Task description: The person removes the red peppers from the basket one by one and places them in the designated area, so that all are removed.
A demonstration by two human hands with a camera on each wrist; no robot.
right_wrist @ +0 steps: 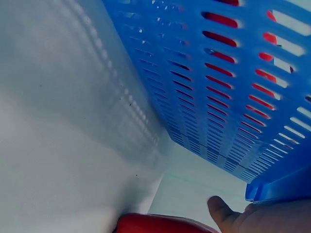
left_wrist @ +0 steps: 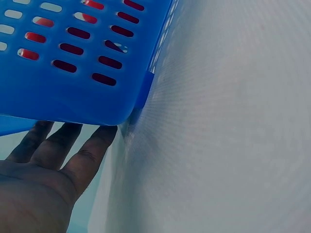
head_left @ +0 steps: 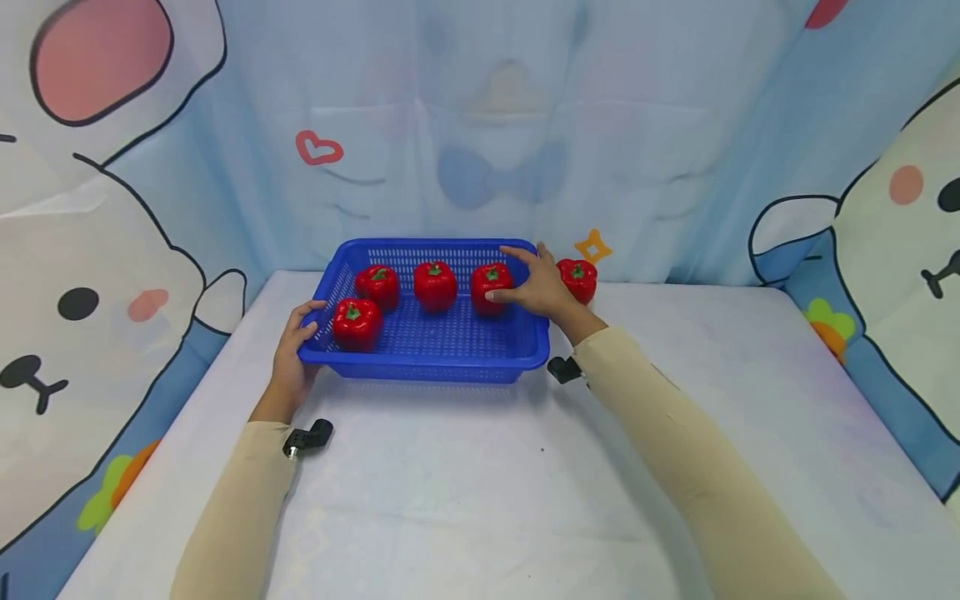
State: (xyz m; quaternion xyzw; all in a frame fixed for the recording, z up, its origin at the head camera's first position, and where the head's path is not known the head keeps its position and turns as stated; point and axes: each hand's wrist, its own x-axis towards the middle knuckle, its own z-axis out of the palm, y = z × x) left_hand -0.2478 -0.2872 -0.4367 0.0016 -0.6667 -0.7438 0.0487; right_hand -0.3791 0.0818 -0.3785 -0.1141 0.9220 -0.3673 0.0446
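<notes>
A blue basket (head_left: 431, 372) on a white surface (head_left: 450, 483) holds four red peppers (head_left: 435, 287), two toward its left end, one mid-basket and one at right, while a fifth pepper (head_left: 577, 281) sits outside, just beside the right end. A person's left hand (head_left: 294, 358) reaches to the left end, its fingers (left_wrist: 90, 158) extended and slightly apart, tips touching the rim. The right hand (head_left: 546, 290) arches over the opposite end, fingers spread wide from the thumb; whether it touches the rightmost pepper inside cannot be told
</notes>
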